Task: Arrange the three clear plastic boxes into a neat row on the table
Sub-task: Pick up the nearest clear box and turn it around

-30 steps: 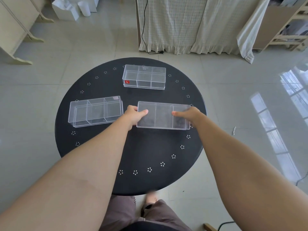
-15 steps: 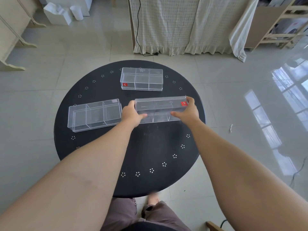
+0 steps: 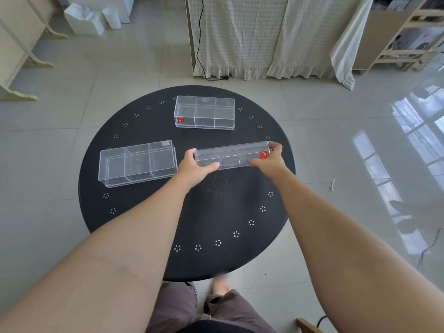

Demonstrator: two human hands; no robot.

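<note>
Three clear plastic boxes with inner dividers are on a round black table [image 3: 216,212]. I hold the right box [image 3: 231,156] by its ends, my left hand [image 3: 195,165] on the left end and my right hand [image 3: 270,159] on the right end near its red sticker. This box is turned so its long side faces me. The left box [image 3: 137,163] rests on the table just left of my left hand. The far box [image 3: 204,112], with a red sticker at its front left corner, sits at the back of the table.
The table has small white dot patterns around its rim. Behind it hangs a checked curtain [image 3: 264,34] with a black cable. A wooden shelf [image 3: 408,32] stands at the back right and white containers [image 3: 91,18] at the back left. Tiled floor surrounds the table.
The right box lay flat on the table a second ago; both hands have tipped it up onto its long side and shifted it slightly away from me. The other two boxes have not moved.
</note>
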